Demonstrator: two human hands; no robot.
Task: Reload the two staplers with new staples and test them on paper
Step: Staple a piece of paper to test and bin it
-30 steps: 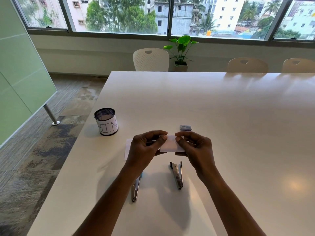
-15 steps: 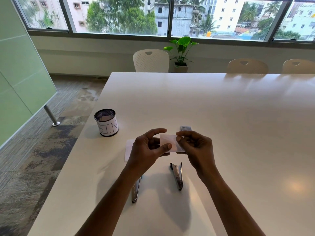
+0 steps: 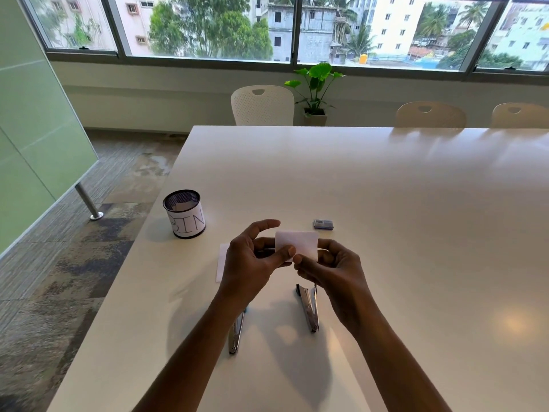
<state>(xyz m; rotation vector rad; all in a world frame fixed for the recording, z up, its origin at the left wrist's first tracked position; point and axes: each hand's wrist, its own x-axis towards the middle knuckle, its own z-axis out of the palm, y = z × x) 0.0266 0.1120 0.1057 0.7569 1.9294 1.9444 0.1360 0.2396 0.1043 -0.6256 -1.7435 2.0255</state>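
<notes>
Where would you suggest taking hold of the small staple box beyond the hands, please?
Come from above and pinch the staple box across its two long edges. It lies flat on the table, low and wide left to right, with no neighbour touching it, so a top-down grip fits.

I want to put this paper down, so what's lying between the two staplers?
Nothing. In the head view, the stretch of table between the left stapler and the right stapler is bare, only in shadow.
</notes>
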